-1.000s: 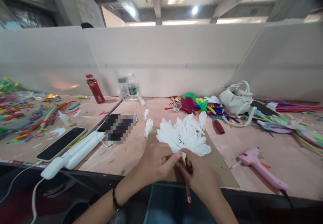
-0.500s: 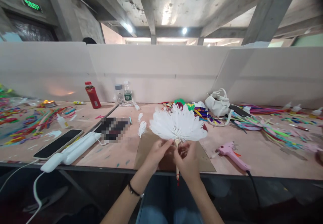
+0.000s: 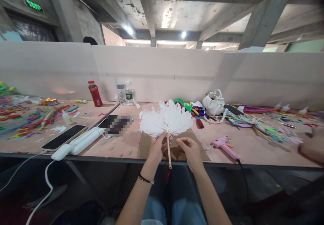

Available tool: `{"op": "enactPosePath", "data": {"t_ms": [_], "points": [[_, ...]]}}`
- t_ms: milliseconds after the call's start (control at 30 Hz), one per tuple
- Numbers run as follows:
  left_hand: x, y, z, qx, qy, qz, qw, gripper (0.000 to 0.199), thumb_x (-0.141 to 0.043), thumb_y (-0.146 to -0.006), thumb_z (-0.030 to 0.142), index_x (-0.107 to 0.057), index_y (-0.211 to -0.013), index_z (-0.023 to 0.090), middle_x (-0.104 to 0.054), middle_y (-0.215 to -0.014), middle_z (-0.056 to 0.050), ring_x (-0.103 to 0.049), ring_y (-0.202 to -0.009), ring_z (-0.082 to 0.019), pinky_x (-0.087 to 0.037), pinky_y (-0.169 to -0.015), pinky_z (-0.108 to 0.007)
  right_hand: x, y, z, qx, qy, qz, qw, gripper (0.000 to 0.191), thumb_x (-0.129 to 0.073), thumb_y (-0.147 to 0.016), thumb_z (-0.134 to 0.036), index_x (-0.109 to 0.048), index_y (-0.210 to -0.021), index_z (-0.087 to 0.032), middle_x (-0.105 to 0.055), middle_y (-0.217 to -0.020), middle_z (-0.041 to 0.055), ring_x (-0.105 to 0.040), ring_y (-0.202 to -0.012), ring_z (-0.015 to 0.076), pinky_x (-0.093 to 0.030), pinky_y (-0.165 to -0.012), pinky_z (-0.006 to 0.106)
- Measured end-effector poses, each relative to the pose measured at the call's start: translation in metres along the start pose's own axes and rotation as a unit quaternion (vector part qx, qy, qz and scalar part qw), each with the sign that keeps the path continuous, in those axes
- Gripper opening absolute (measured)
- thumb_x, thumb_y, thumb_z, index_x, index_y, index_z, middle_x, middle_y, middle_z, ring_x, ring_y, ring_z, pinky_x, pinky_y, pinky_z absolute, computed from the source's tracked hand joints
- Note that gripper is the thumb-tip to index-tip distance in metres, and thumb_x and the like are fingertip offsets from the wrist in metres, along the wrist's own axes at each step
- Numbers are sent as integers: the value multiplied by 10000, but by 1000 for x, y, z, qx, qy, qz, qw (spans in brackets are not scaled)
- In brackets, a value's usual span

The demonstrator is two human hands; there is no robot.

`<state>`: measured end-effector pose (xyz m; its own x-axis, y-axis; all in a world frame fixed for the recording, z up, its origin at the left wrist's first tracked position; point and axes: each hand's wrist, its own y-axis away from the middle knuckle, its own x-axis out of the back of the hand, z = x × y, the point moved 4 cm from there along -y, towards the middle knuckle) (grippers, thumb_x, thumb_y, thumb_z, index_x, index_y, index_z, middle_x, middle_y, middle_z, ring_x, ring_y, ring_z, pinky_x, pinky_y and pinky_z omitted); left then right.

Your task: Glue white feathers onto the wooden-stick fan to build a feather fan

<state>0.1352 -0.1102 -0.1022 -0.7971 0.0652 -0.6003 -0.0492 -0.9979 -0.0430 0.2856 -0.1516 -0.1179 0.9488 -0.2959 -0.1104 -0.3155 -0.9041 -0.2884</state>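
The left hand [image 3: 157, 147] grips the white feather fan [image 3: 165, 121] by its stick [image 3: 169, 153], partly over the brown board [image 3: 146, 147], and the right hand [image 3: 191, 150] is near (fingers close together, can't tell if holding anything), so this looks like checking the fan, and next calls for gentle touching.

Far left stood a red bottle [image 3: 95, 94], near left lay a phone [image 3: 64, 137], and far right sat a white bag [image 3: 214, 104]!

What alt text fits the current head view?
The left hand holds a white feather fan by its handle over brown cardboard; the right hand is beside it, not touching. A pink glue gun lies to the right.
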Motion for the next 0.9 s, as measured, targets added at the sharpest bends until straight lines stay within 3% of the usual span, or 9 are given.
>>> {"op": "enactPosePath", "data": {"t_ms": [133,267,400,567,633,733,800,900], "points": [[-4,4,-2,-6,-7,-33,999,325,-920,-634,362,-718,-707,117,-715,-622,-26,-654,-526,-116,-509,-520,-193,-7,-1,-5,-31,-27,-55,998,480,-795,-729,-635,-737,-764,-159,-709,-719,52,-628,-651,180,-511,-615,295],[-6,11,1,-23,-3,-49,999,312,-909,-645,360,-703,-671,127,-686,-596,-8,-634,-523,-110,-517,-533,-197,-13,9,-11,-33,-31,-86,995,486,-800,-718,-617,-770,-823,-144,-723,-735,64,-605,-607,163,-434,-480,240],[-8,16,4,-39,3,-56,998,309,-905,-640,358,-694,-685,137,-696,-607,-10,-655,-541,-135,-541,-539,-227,-15,15,-14,-15,-31,-91,995,463,-825,-694,-537,-775,-949,-153,-757,-876,81,-629,-651,177,-401,-423,219],[-7,17,2,-52,8,-61,997,273,-892,-651,332,-723,-745,138,-745,-679,-25,-692,-585,-162,-577,-594,-266,-15,15,-13,-7,-40,-77,996,485,-817,-712,-504,-749,-1042,-155,-761,-874,70,-653,-704,195,-401,-419,210],[-7,17,1,-53,9,-63,997,264,-896,-641,318,-724,-713,131,-748,-674,-34,-696,-595,-165,-583,-607,-266,-15,14,-11,-10,-47,-67,997,490,-826,-713,-500,-752,-1060,-162,-773,-902,72,-683,-763,216,-445,-461,223],[-8,18,3,-53,10,-60,997,268,-907,-615,296,-743,-748,131,-772,-730,-40,-710,-636,-172,-590,-607,-263,-19,9,-8,-20,-66,-46,997,458,-849,-699,-485,-765,-1030,-180,-794,-1009,84,-718,-947,270,-560,-653,294],[-9,19,4,-51,9,-63,997,290,-912,-604,286,-758,-797,134,-784,-770,-41,-717,-657,-178,-593,-603,-265,-24,5,-6,-27,-89,-36,995,418,-858,-687,-477,-771,-963,-176,-799,-1030,95,-716,-1033,296,-584,-796,355],[-11,20,5,-47,1,-77,996,324,-916,-609,302,-774,-847,135,-799,-828,-52,-728,-697,-189,-606,-632,-282,-32,0,-4,-33,-139,-30,989,389,-861,-671,-466,-770,-902,-167,-803,-1015,102,-728,-1031,301,-585,-883,400]]}}
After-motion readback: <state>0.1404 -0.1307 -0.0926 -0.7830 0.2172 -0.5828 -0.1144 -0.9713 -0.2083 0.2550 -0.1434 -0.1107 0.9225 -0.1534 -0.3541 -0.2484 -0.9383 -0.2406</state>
